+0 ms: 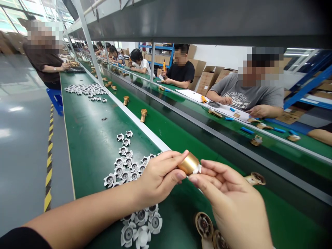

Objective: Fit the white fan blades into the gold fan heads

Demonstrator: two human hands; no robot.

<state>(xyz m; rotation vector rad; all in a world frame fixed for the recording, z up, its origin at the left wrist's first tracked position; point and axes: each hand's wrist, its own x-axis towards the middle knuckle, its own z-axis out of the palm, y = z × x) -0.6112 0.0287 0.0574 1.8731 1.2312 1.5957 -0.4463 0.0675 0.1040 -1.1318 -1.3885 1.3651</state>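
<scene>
My left hand (159, 178) pinches a small gold cylinder housing (188, 164) between thumb and fingers, above the green bench. My right hand (228, 199) meets it from the right, its fingertips closed on a small white fan piece (198, 168) at the cylinder's end. Below and left of my hands lie several loose white fan impellers (124, 166). More of them sit under my left forearm (141, 224). Gold round parts (204, 226) rest near my right wrist.
The green conveyor belt (181, 135) runs past carrying gold assemblies (143, 114). Another gold part (255, 178) lies right of my hands. Another pile of white impellers (86, 90) lies far up the bench. Other people sit opposite and along the line.
</scene>
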